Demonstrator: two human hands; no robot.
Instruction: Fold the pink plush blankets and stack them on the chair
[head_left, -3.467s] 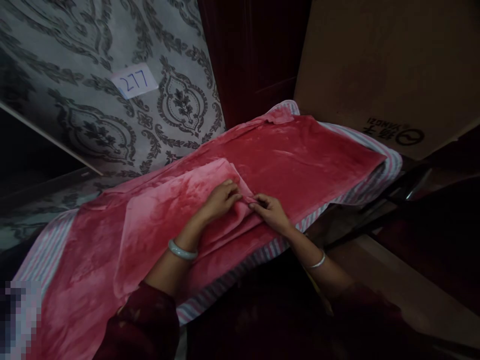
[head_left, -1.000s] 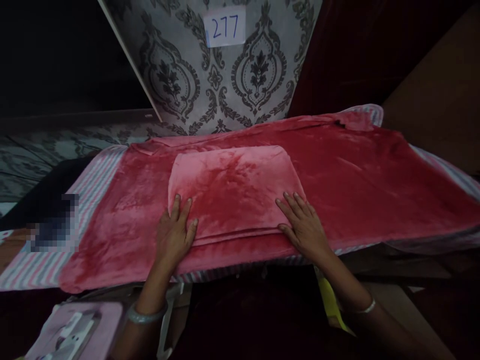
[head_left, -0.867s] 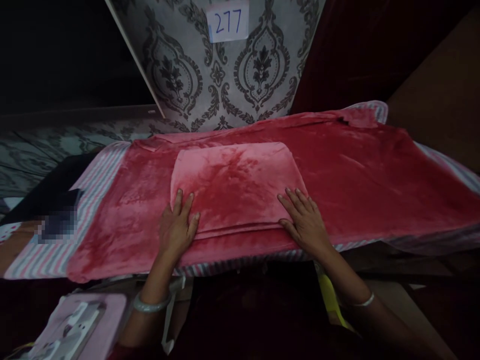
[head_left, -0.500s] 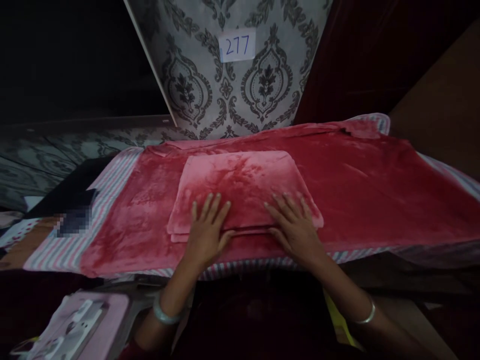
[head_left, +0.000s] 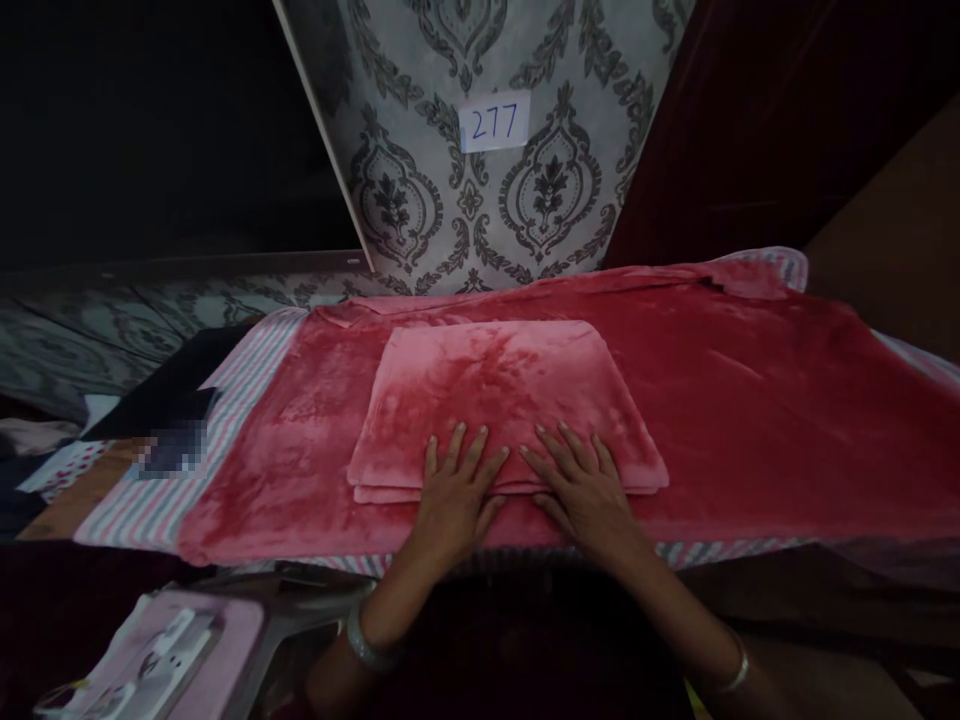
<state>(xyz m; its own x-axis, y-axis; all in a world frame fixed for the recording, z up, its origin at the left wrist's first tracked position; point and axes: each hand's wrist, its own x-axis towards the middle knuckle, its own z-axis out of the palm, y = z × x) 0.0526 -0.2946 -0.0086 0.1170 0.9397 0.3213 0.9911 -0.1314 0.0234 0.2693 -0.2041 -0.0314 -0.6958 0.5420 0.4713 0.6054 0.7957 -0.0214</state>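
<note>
A folded pink-red plush blanket [head_left: 510,370] lies flat in the middle of a larger red plush cover [head_left: 757,430]. My left hand [head_left: 457,490] rests palm down on the near edge of the folded blanket, fingers spread. Close beside it, my right hand [head_left: 581,485] lies the same way on the near edge, a little to the right. Neither hand grips anything. Along the near side the layered edges of the folded blanket show between and beside the hands.
Beneath the red cover shows a striped cloth [head_left: 142,500]. A dark screen [head_left: 172,130] stands at the back left, and a paper marked 277 [head_left: 494,121] is on the patterned wall. At lower left sits a pink chair-like surface with a white power strip [head_left: 161,665].
My hands have come closer together along the near edge, the left one shifting rightward over the blanket. The whole view has moved slightly, and the folded blanket keeps its shape.
</note>
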